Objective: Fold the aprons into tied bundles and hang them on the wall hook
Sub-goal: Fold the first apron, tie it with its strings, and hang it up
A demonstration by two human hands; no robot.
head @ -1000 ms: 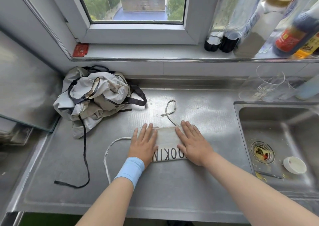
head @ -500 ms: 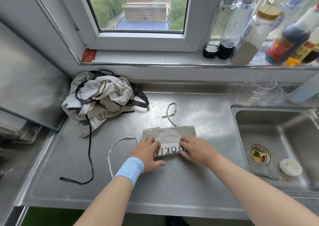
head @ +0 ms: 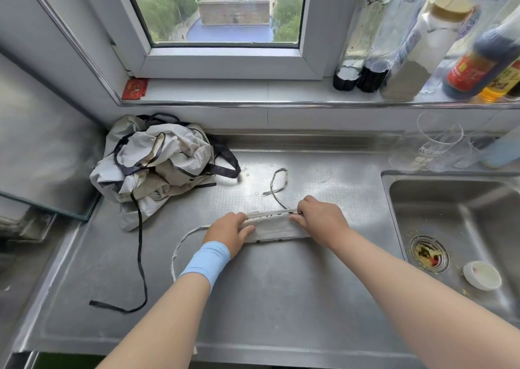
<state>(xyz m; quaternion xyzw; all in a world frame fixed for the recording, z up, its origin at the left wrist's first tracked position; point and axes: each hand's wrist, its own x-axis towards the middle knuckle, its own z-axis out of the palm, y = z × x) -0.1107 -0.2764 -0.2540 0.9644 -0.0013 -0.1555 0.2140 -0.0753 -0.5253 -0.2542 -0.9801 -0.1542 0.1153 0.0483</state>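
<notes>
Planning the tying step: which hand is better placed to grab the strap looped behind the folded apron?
Right, probably. The right hand grips the apron at its far edge, just where that strap runs in; the left hand holds the other end, farther from it.

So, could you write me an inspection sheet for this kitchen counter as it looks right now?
Surface: steel counter, sink at its right.
Job's things: folded apron lying on the counter, pale tie looping leftwards; crumpled apron heaped at back left, dark strap trailing forward.
Clutter: white cap and food scraps in the sink; glasses behind it.
Grippers: left hand grips the folded apron's left end; right hand grips its right end.
Cables: nothing seen.
Surroundings: window, bottles on the sill.
</notes>
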